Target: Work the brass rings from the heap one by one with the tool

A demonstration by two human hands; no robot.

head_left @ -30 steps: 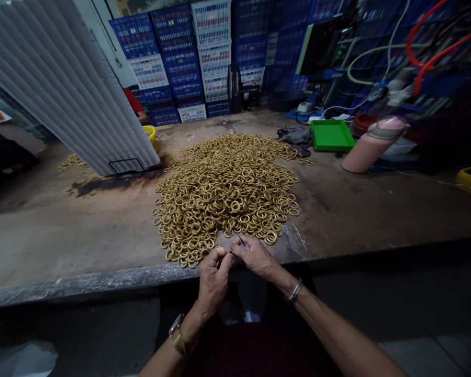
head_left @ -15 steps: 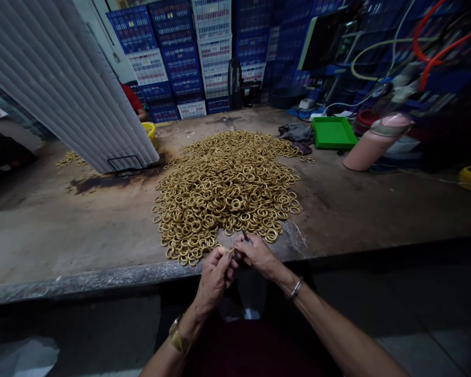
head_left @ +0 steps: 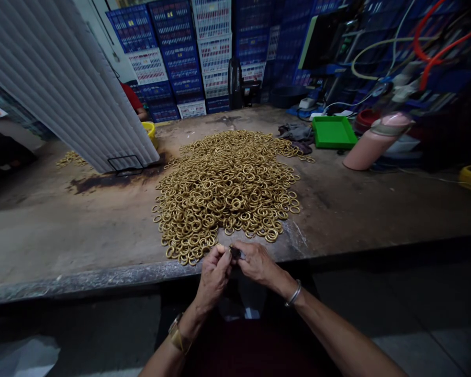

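A heap of gold-coloured metal rings [head_left: 231,183] lies on the worktable before me. At its near edge, over the table's front rim, my left hand [head_left: 215,275] is closed in a pinch. A gold ring shows only slightly between its fingertips, mostly hidden. My right hand [head_left: 259,264] is closed around a small dark tool [head_left: 236,253], whose tip reaches the left fingertips. Its exact kind is too small to make out. The two hands nearly touch.
A corrugated panel [head_left: 78,89] leans at the left, with a person's red sleeve [head_left: 131,97] behind it. A green tray [head_left: 333,132], a grey cloth [head_left: 296,132] and a pink cylinder [head_left: 371,146] stand at the right. Stacked crates [head_left: 176,52] line the back.
My right hand has turned, and the dark tool has swung from pointing up and away to lying against the left fingertips. My left hand stays almost in place.
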